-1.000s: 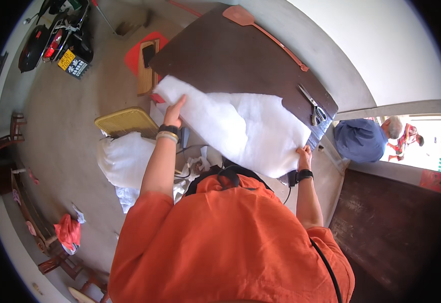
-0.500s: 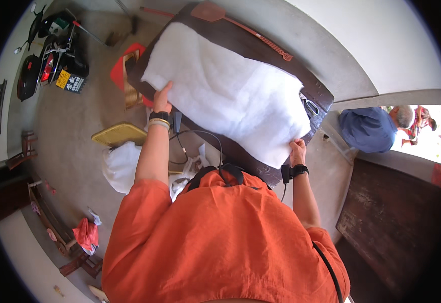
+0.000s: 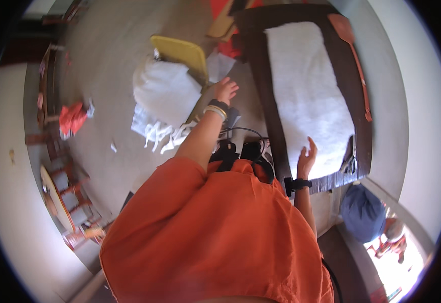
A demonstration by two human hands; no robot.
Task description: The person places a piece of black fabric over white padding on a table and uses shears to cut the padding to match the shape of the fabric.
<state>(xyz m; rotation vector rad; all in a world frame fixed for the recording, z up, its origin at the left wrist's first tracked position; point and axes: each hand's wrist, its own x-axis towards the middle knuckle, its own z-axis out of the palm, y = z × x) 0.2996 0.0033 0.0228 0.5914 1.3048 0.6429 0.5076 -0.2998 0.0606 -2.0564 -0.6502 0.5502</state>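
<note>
A long sheet of white fluffy wadding point(image 3: 309, 86) lies flat along a dark wooden table point(image 3: 258, 76). My right hand point(image 3: 306, 159) is over the sheet's near end, its fingers apart and holding nothing; whether it touches the wadding I cannot tell. Left of the table, my left hand point(image 3: 226, 91) reaches out in the air with spread fingers. Closest to it is a pile of white wadding pieces point(image 3: 162, 93) by a yellow-topped chair or stool point(image 3: 187, 53), with torn strips hanging at the near side. Scissors point(image 3: 350, 160) rest at the sheet's near right corner.
An orange-brown fly swatter point(image 3: 358, 60) lies along the table's right edge, near the wall. A person in blue point(image 3: 362, 214) sits by the bright doorway at lower right. A cable runs in front of my body. A red bag point(image 3: 72, 119) and wooden chairs are at left.
My view has turned left, so the table now stands at right. Both hands have let go of the sheet's near edge; the left one has moved away toward the wadding pile.
</note>
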